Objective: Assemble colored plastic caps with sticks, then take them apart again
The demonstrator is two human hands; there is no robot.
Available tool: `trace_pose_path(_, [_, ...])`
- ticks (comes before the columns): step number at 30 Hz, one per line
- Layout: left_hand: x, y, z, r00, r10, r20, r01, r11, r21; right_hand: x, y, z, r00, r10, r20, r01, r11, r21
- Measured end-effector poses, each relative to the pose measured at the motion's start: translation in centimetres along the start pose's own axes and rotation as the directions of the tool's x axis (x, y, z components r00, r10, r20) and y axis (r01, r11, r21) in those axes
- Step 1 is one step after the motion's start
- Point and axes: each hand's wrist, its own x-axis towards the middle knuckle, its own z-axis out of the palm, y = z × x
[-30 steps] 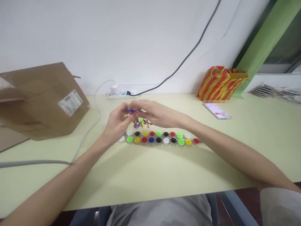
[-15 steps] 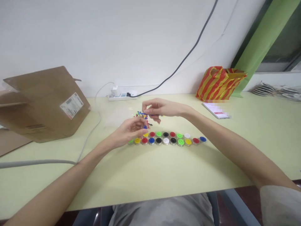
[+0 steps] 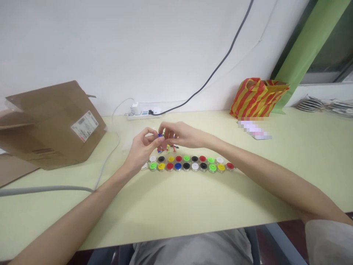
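Presently, from the head view, a small blue piece (image 3: 160, 135) sits between the two sets of fingertips, raised over a loose heap of coloured pieces (image 3: 167, 148). The left hand (image 3: 141, 148) pinches it between thumb and bent forefinger; the right hand (image 3: 185, 135) curls in from the other side, its fingertips right beside the piece, though whether they grip it too cannot be told. Nearer the body, two rows of coloured discs (image 3: 186, 166) run across the table (image 3: 193, 206), below both hands.

Half a second ago the hands were apart, the left lower, over the discs' left end, and the right farther off with a slim blue stick. Now they have met, and the white and black discs at that end show again.
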Motion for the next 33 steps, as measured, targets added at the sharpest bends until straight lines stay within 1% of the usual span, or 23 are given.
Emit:
trace_pose_path(4, [-0.2, 0.2, 0.1, 1.0, 0.011, 0.007, -0.01, 0.997, -0.08, 0.1, -1.0, 0.9, 0.986, -0.082, -0.143, 0.078, 0.996, -0.034])
trace_pose_path(7, [-0.3, 0.3, 0.1, 0.999, 0.028, 0.022, -0.026, 0.993, -0.116, 0.1, -1.1, 0.7, 0.975, -0.104, -0.194, 0.102, 0.995, -0.021])
trace_pose_path(11, [-0.5, 0.5, 0.2, 0.997, 0.058, 0.056, -0.051, 0.99, -0.129, 0.0, -1.4, 0.5, 0.976, -0.048, -0.212, 0.066, 0.995, 0.077])
trace_pose_path(14, [-0.8, 0.8, 0.5, 0.995, 0.074, 0.074, -0.065, 0.992, -0.111, -0.9, -1.7, 0.8, 0.976, 0.01, -0.218, 0.022, 0.99, 0.142])
trace_pose_path(15, [-0.9, 0.9, 0.7, 0.993, 0.068, 0.095, -0.057, 0.992, -0.11, -1.3, -1.9, 1.0, 0.974, 0.022, -0.225, 0.007, 0.991, 0.131])
trace_pose_path(17, [-1.1, 1.0, 1.1, 0.987, 0.041, 0.158, -0.024, 0.994, -0.109, -2.5, -2.5, 1.3, 0.969, 0.028, -0.246, -0.017, 0.999, 0.05])
trace_pose_path(19, [-1.3, 1.0, 1.4, 0.973, 0.021, 0.229, 0.001, 0.995, -0.096, -3.9, -3.3, 1.3, 0.974, 0.036, -0.222, -0.049, 0.997, -0.055])
trace_pose_path(21, [-1.4, 1.0, 1.5, 0.954, 0.023, 0.298, -0.007, 0.998, -0.055, -5.3, -3.9, 0.7, 0.988, 0.076, -0.134, -0.093, 0.988, -0.124])
trace_pose_path(23, [-1.5, 0.8, 1.4, 0.94, 0.063, 0.336, -0.069, 0.998, 0.008, -6.7, -4.1, -0.6, 0.987, 0.154, -0.049, -0.16, 0.976, -0.148])
trace_pose_path(24, [-1.5, 0.6, 1.2, 0.936, 0.09, 0.342, -0.116, 0.992, 0.057, -7.5, -3.8, -1.4, 0.98, 0.199, -0.034, -0.201, 0.968, -0.149])
trace_pose_path(26, [-1.5, 0.3, 1.0, 0.934, 0.139, 0.329, -0.22, 0.95, 0.224, -9.2, -2.9, -3.2, 0.953, 0.298, -0.058, -0.303, 0.943, -0.137])
trace_pose_path(28, [-1.4, -0.1, 0.8, 0.938, 0.147, 0.315, -0.281, 0.853, 0.44, -11.1, -1.4, -5.1, 0.909, 0.403, -0.102, -0.413, 0.904, -0.109])
trace_pose_path(29, [-1.3, -0.4, 0.7, 0.928, 0.167, 0.334, -0.329, 0.79, 0.518, -12.1, -0.7, -5.8, 0.885, 0.455, -0.102, -0.464, 0.881, -0.091])
trace_pose_path(31, [-1.3, -0.8, 0.7, 0.902, 0.213, 0.375, -0.411, 0.688, 0.599, -13.8, 0.6, -7.0, 0.842, 0.538, -0.043, -0.54, 0.84, -0.06])
trace_pose_path(33, [-1.2, -1.1, 0.9, 0.886, 0.24, 0.397, -0.452, 0.646, 0.616, -15.1, 1.4, -7.6, 0.808, 0.588, 0.035, -0.586, 0.809, -0.053])
